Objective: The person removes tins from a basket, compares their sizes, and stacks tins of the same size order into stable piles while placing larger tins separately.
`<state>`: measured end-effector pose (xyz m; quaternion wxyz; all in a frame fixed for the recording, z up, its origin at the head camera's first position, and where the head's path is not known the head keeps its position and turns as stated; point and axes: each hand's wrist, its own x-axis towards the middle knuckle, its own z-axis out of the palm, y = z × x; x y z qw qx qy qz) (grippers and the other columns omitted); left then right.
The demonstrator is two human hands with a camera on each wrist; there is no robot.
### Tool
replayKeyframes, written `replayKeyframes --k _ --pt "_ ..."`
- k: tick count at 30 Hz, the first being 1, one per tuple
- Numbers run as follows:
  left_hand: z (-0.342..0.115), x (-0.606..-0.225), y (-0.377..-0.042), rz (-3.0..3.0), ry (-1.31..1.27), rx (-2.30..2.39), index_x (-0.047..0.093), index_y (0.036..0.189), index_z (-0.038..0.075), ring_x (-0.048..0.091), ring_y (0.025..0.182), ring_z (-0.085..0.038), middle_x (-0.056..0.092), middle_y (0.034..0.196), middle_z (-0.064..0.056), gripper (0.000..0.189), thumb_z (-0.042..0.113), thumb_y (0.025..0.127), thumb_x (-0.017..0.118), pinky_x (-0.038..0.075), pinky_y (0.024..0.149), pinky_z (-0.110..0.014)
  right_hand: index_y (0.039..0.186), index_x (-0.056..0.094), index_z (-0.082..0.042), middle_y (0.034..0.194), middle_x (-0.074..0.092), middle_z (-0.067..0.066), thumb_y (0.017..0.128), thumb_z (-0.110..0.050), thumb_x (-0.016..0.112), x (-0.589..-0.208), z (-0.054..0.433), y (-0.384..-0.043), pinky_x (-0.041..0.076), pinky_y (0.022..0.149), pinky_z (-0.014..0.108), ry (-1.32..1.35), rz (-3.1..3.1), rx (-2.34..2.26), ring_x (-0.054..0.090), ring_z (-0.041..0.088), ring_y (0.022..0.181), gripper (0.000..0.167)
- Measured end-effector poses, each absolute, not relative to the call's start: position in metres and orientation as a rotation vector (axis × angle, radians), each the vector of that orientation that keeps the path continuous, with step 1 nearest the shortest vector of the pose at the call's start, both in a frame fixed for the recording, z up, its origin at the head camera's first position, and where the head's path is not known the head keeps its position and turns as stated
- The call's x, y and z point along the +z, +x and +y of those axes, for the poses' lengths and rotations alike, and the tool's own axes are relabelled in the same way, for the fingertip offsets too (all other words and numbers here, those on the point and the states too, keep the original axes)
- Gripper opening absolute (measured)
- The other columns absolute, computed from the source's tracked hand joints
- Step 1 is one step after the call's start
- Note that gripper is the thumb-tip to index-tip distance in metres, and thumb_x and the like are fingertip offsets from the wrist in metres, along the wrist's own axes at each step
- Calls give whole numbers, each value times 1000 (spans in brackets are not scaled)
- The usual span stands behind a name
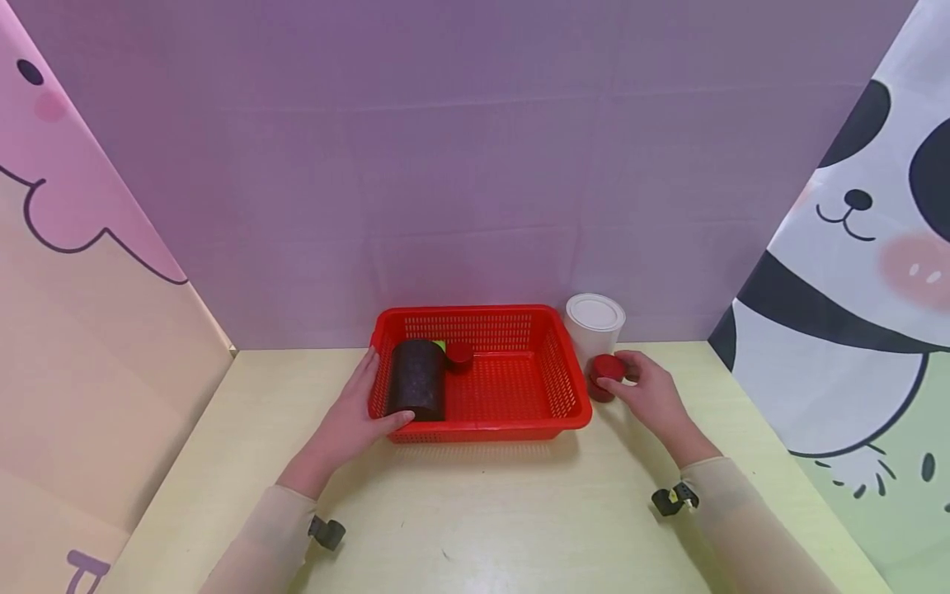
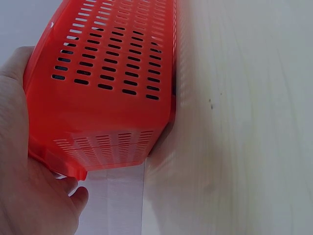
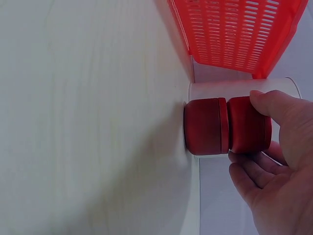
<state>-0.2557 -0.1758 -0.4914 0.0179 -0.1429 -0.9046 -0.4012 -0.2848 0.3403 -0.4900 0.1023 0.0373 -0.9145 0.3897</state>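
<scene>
My left hand grips the left end of a red perforated plastic basket, with the thumb on the front rim and the fingers along the left rim. Inside the basket, a dark cylindrical canister stands at the left, beside a small red round container. Right of the basket, two small red jars are stacked on the table. My right hand pinches the upper red jar between thumb and fingers. The lower red jar rests beneath it, seemingly in contact.
Behind the stacked jars stands a white cylindrical can, near the basket's right back corner. A bit of something green shows behind the dark canister. A purple cloth backdrop rises at the back edge of the pale wooden table.
</scene>
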Motion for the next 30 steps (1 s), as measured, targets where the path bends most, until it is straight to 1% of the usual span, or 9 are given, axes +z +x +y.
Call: replayKeyframes --k 6,11,12,16,18,19,22,25,30 --pt "-175 -490 -255 -2809 -445 -1253 9 180 15 13 170 -38 7 186 -6 131 61 87 88 42 121 -68 157 48 7 152 56 33 102 -24 83 -486 339 -281 51 114 67 85 -2694 1149 56 53 139 73" --pt "-176 -491 -255 -2808 -451 -1246 9 179 15 13 170 -38 7 186 -7 130 61 87 88 41 122 -68 149 54 7 147 54 29 100 -18 85 -480 335 -280 52 111 67 141 -2562 1070 55 50 136 64" --pt "-176 -490 -255 -2807 -451 -1247 9 179 15 13 170 -38 7 186 -7 130 61 87 88 41 122 -68 147 55 7 145 54 28 99 -17 85 -478 334 -280 53 109 65 155 -2529 1051 55 48 134 61" --pt "-176 -490 -255 -2803 -454 -1253 9 179 15 13 170 -38 7 186 -7 130 61 87 88 41 122 -68 137 64 5 135 57 22 97 -12 86 -466 323 -279 51 101 41 231 -2399 1010 57 40 127 49" --pt "-176 -490 -254 -2804 -452 -1252 8 179 15 13 170 -38 7 186 -7 130 61 87 88 41 122 -68 132 67 4 132 58 21 97 -9 85 -457 315 -280 50 98 36 270 -2383 1019 58 39 124 42" --pt "-176 -490 -254 -2805 -450 -1250 8 180 15 13 170 -38 7 186 -7 130 61 87 88 41 121 -68 130 68 3 131 58 20 97 -7 84 -452 311 -280 51 97 36 296 -2385 1026 59 39 122 38" --pt "-176 -490 -254 -2809 -440 -1247 8 180 15 13 170 -38 7 186 -7 130 61 87 88 42 121 -68 126 68 2 130 59 20 99 -7 82 -437 295 -284 57 98 49 361 -2463 1065 62 41 119 32" --pt "-176 -490 -254 -2809 -435 -1246 8 180 16 14 170 -38 7 186 -7 131 61 87 88 43 120 -68 128 67 1 132 61 20 101 -15 82 -422 278 -287 61 98 60 409 -2569 1102 64 42 118 34" --pt "-175 -489 -255 -2800 -437 -1265 8 180 16 14 170 -37 7 186 -6 132 62 86 89 44 120 -67 128 69 -3 130 64 16 102 -18 82 -403 253 -294 63 98 57 476 -2633 1156 66 42 117 33"
